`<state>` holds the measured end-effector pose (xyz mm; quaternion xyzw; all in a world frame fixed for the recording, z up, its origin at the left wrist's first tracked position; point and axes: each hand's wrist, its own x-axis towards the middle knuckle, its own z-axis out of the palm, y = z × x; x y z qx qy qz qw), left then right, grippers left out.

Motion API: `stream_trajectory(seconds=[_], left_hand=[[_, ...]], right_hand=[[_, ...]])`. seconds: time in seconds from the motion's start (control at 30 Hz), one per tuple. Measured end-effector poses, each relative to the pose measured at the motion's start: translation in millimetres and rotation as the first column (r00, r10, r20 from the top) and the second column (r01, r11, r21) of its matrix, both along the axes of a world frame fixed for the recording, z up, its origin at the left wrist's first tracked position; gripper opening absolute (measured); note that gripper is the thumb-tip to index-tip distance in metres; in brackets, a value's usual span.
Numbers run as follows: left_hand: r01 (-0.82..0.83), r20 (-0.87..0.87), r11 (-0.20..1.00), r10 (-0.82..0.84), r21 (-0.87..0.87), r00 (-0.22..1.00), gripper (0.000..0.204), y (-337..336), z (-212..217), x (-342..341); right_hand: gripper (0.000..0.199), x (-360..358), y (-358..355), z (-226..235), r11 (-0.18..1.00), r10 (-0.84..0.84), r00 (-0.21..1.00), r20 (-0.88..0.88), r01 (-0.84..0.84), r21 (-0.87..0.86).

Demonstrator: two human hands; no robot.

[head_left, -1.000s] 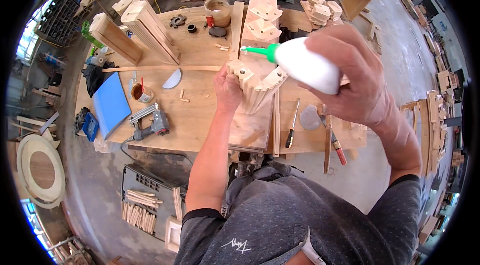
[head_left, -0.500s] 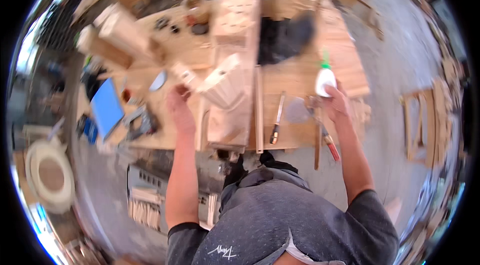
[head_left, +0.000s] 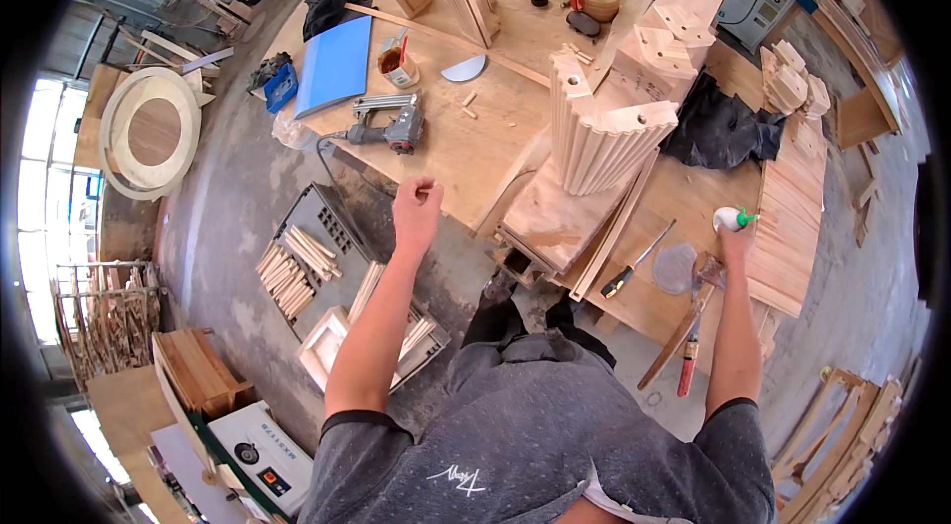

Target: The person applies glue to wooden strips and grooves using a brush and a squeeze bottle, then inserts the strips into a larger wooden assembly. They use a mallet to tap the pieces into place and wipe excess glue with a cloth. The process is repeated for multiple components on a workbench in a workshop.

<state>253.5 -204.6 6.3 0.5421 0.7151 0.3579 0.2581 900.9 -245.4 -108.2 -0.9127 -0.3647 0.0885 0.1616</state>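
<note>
In my right hand [head_left: 735, 243] is a white squeeze bottle [head_left: 726, 219] with a green nozzle, tipped over so the nozzle points right. My left hand [head_left: 416, 214] is in the air off the table's front edge, fingers curled together; whatever is in them is too small to tell. Between my hands, a fluted wooden corner piece [head_left: 606, 143] with holes in its top edges stands upright on a wooden beam [head_left: 555, 222]. Further back on that beam are more wooden blocks [head_left: 659, 53] with drilled holes. A few short dowels [head_left: 469, 106] lie on the table beyond my left hand.
A nail gun [head_left: 391, 131], a blue flat case [head_left: 334, 65] and an open glue tub [head_left: 398, 65] sit left on the table [head_left: 446, 167]. On the right are a screwdriver [head_left: 634, 264], a hammer [head_left: 684, 326] and black cloth [head_left: 723, 128]. A crate [head_left: 327, 217] with wooden sticks stands on the floor.
The view has swung to the left. My left hand has come away from beside the fluted piece toward me. The bottle in my right hand has tipped from upright to sideways.
</note>
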Motion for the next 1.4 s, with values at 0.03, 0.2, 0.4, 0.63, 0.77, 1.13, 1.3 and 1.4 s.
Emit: stream_trajectory(seconds=[0.03,0.2,0.4,0.63,0.77,1.13,1.3,1.4], left_hand=[[0.055,-0.076,0.998,-0.056,-0.014,0.996,0.036,17,-3,-1],[0.385,-0.634,0.922,-0.270,0.047,0.725,0.051,115,-57,-2],[0.636,-0.857,0.745,-0.448,-0.201,0.254,0.036,202,-115,-1],[0.649,-0.833,0.664,-0.547,-0.373,0.082,0.016,251,-126,-6],[0.632,-0.838,0.713,-0.515,-0.303,0.181,0.015,273,-119,4],[0.540,0.645,0.839,-0.375,-0.069,0.666,0.025,248,2,3],[0.625,0.642,0.756,-0.579,0.192,0.503,0.024,199,149,45],[0.671,0.560,0.665,-0.709,0.327,0.429,0.020,171,199,79]], right_hand=[[0.081,1,-2,-2,1.000,-0.003,1.000,-0.025,0.003,0.006],[0.078,-18,-44,23,0.979,-0.037,0.966,-0.257,0.088,0.187],[0.072,-136,-127,95,0.960,-0.201,0.947,-0.250,0.242,0.143],[0.068,-180,-210,59,0.918,-0.339,0.935,0.104,0.353,-0.179],[0.061,-182,-208,41,0.882,-0.398,0.917,-0.028,0.374,-0.285],[0.006,-226,-159,80,0.696,-0.269,0.385,-0.883,0.711,0.098],[0.007,-263,-166,107,0.695,-0.201,0.664,-0.720,0.615,0.373],[0.012,-263,-158,137,0.737,-0.134,0.733,-0.667,0.524,0.427]])
